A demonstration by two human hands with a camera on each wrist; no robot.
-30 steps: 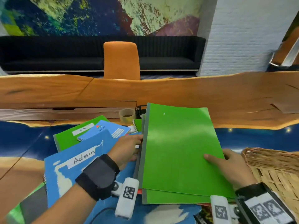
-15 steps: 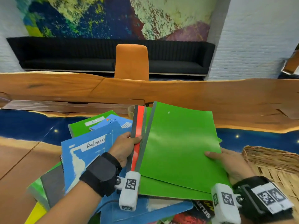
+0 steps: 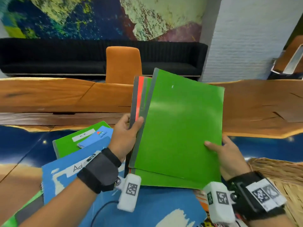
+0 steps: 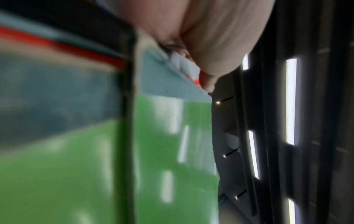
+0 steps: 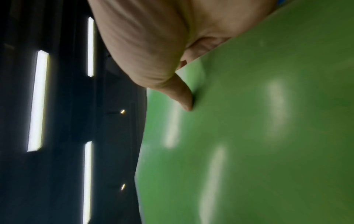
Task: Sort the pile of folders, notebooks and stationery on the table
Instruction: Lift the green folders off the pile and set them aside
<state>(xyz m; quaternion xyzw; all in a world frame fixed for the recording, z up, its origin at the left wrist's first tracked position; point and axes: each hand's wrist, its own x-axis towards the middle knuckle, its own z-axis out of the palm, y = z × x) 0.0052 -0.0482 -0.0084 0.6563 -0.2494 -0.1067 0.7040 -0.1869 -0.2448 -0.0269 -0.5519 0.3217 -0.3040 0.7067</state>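
Both hands hold a stack of folders [image 3: 178, 128] tilted up above the table: green covers with grey spines in front, a red one [image 3: 139, 97] behind. My left hand [image 3: 126, 136] grips the stack's left spine edge, thumb on the front. My right hand [image 3: 229, 154] pinches the right edge, thumb on the green cover [image 5: 249, 136] and fingers behind. In the left wrist view the green folder [image 4: 172, 151] and the red edge show blurred. On the table below lie a green folder labelled "HR" [image 3: 70, 145], a blue spiral notebook [image 3: 100, 136] and a blue folder labelled "Admin" [image 3: 60, 177].
A wicker basket [image 3: 278, 176] stands at the right by my right wrist. The table is wood with a blue resin strip [image 3: 19, 141]. An orange chair [image 3: 123, 64] and a black sofa [image 3: 49, 58] stand beyond it. More coloured covers lie at the lower left and lower right.
The stack has risen off the pile and tilted upright, held by both hands. The red folder behind the green ones has come into view.
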